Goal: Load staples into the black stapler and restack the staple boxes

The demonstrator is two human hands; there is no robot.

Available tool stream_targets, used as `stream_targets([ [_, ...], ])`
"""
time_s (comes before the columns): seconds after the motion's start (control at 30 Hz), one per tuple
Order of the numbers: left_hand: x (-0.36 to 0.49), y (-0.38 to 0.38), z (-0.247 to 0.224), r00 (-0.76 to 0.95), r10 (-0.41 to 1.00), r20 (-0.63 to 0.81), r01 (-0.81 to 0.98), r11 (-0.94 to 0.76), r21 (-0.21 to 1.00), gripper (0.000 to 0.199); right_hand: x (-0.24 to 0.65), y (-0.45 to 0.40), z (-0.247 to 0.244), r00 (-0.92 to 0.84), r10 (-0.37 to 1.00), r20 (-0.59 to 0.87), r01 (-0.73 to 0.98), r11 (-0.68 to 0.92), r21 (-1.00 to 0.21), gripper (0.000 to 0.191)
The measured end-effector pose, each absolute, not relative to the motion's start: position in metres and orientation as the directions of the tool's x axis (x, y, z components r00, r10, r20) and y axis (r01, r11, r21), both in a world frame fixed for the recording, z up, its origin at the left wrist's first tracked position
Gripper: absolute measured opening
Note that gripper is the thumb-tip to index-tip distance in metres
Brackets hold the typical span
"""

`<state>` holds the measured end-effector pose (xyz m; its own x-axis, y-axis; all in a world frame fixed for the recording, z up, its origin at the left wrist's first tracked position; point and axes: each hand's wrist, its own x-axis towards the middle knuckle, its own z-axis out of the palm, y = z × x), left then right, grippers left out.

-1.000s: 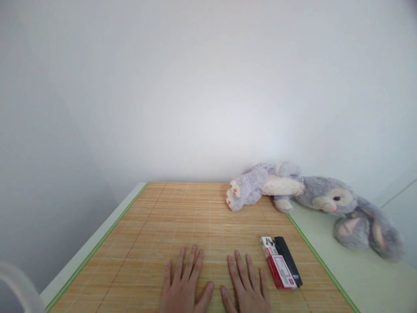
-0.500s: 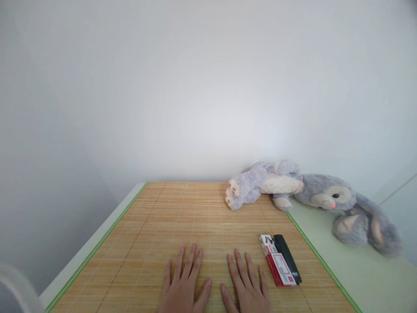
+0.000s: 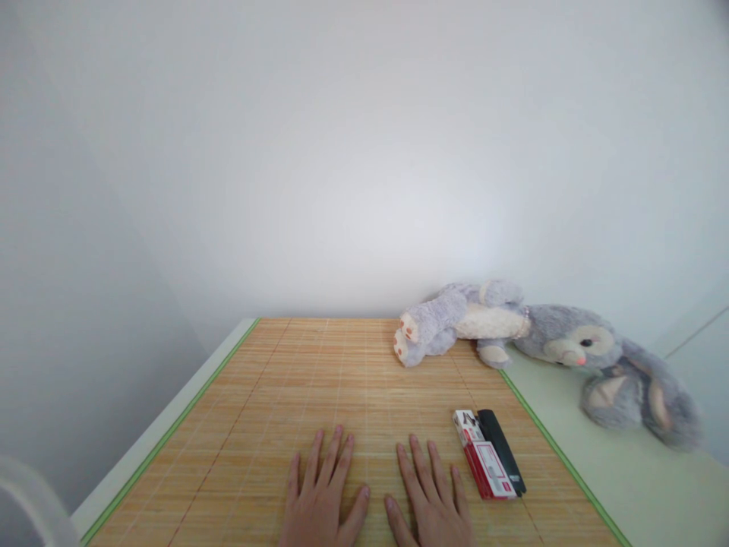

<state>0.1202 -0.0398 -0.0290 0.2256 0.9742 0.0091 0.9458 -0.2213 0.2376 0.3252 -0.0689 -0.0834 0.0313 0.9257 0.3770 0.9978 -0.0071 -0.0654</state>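
My left hand (image 3: 323,497) lies flat on the bamboo mat (image 3: 273,425), palm down, fingers spread, holding nothing. Beside it, my right hand (image 3: 431,501) rests the same way, with its fingers apart and nothing in it. Just right of my right hand are a red and white box (image 3: 490,469), a white box with dark print (image 3: 467,427) partly behind it, and a black stapler-like object (image 3: 502,452) along their right side. None of these touches my hands.
A grey plush rabbit (image 3: 493,320) lies on its side at the back right, across the mat's green edge and the pale tabletop (image 3: 643,486). Behind is a white wall (image 3: 353,152). A pale curved object (image 3: 34,501) shows at the lower left.
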Motion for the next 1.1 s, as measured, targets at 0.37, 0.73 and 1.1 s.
stream_targets([
  [0.37,0.121,-0.039,-0.029,0.234,0.972,-0.011,0.940,-0.223,0.258,0.067,0.325,-0.070,-0.077,0.039,0.935,0.352,0.994,0.000,-0.110,0.066],
  [0.73,0.123,-0.049,-0.032,0.235,0.968,0.090,0.868,-0.250,0.429,0.066,0.341,-0.080,-0.034,-0.044,0.993,0.110,0.857,0.094,-0.506,0.067],
  [1.1,0.265,-0.062,-0.049,0.368,0.921,-0.126,-0.368,0.269,0.890,0.089,0.479,-0.081,0.042,0.426,0.889,0.169,0.119,0.130,-0.984,0.069],
])
